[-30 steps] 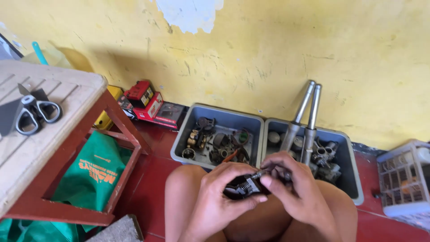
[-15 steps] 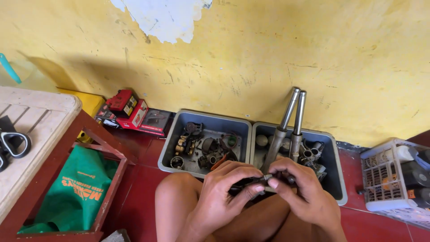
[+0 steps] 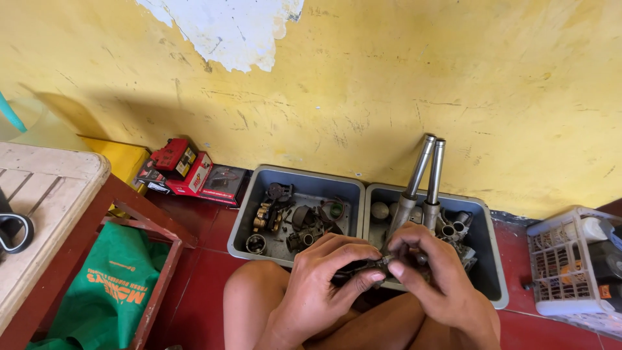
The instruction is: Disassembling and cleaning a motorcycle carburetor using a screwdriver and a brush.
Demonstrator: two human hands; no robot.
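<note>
Two hands hold one small dark metal part over the knees.

The left hand (image 3: 317, 285) and the right hand (image 3: 431, 279) both pinch the small metal part (image 3: 369, 266), fingers closed tight on it. It looks like the work on it is still going on; the part is not put down yet. Just past the hands sit two grey bins: the left bin (image 3: 249, 220) full of little engine bits, the right bin (image 3: 489, 259) with two shiny tubes (image 3: 424, 172) leaning on the yellow wall (image 3: 389, 78).

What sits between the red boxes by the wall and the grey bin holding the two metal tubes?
In the head view, another grey bin of small dark metal parts sits between them.
</note>
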